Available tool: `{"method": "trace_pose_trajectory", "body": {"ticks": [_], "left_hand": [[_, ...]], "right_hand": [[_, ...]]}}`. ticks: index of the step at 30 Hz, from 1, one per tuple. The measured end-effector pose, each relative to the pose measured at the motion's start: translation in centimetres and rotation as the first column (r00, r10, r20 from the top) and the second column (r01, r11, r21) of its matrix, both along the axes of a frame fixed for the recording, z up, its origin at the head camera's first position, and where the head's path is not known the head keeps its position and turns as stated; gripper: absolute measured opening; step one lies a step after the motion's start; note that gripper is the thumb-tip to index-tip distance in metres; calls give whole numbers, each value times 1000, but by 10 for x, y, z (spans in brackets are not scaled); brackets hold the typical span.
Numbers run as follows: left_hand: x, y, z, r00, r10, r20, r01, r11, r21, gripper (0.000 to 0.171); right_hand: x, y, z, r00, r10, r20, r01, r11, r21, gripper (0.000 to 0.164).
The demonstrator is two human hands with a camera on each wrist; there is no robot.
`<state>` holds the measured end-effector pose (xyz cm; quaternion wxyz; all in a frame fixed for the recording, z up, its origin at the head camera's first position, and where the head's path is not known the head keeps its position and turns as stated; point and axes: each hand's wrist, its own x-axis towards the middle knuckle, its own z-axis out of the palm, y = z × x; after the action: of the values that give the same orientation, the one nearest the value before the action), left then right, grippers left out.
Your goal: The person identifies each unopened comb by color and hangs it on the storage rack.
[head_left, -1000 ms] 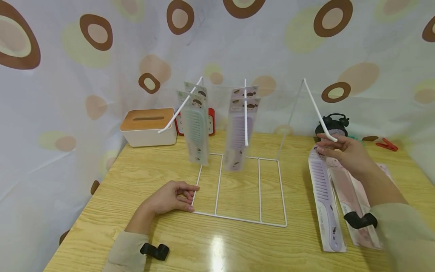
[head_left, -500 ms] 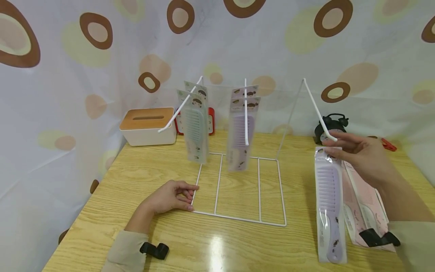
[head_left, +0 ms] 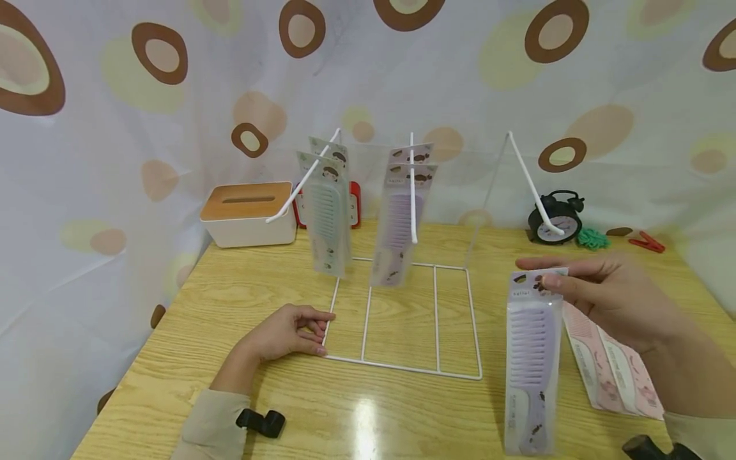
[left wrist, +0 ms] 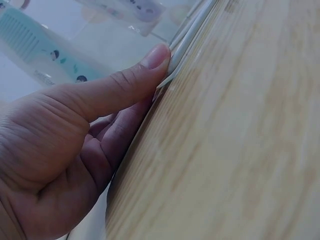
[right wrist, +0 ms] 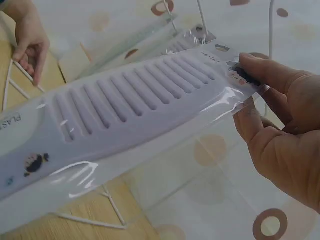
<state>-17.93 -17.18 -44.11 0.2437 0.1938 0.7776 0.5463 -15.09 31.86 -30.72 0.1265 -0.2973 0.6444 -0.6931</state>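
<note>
My right hand pinches the top of a purple comb in clear packaging, thumb in front; the comb hangs upright right of the white wire rack. In the right wrist view the same comb stretches across, its header between thumb and fingers. My left hand holds the rack's near left base corner, thumb and fingers at the wire. Packaged green combs hang on the rack's left hook, packaged purple combs on the middle one. The right hook carries nothing.
Pink packaged combs lie on the table, partly behind my right hand. At the back stand a tissue box, a red-framed calendar and a black alarm clock. A green scrunchie and red clip lie beside the clock.
My right hand has lifted the purple comb off the table beside the pink ones and brought it left and nearer. The left hand stays on the rack corner.
</note>
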Motion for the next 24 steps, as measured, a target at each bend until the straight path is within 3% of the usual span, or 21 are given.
{"method": "trace_pose_trajectory", "body": {"ticks": [4,7,10,14,19,24], "left_hand": [[0,0,-1,1000,-7,0,7,1000,4,68],[0,0,-1,1000,-9,2,9,1000,4,67],[0,-1,-1,1000,-5,0,5,1000,1,67],[0,-2,0,1000,-4,-4,4,1000,1,67],[0,-2,-1,1000,-7,-4,7,1000,0,66],[0,-1,-2,1000,-13,-11,13,1000,7,65]], "right_hand": [[10,-20,0,998,66,12,-66,996,-57,45],[19,-41,2,999,42,12,-42,998,-44,42],[28,-67,6,999,-2,-47,0,999,-52,37],[39,-104,20,987,-115,-113,109,993,-53,31],[46,-141,44,962,-266,-54,266,964,-22,20],[43,-164,63,940,-342,-22,342,940,11,21]]}}
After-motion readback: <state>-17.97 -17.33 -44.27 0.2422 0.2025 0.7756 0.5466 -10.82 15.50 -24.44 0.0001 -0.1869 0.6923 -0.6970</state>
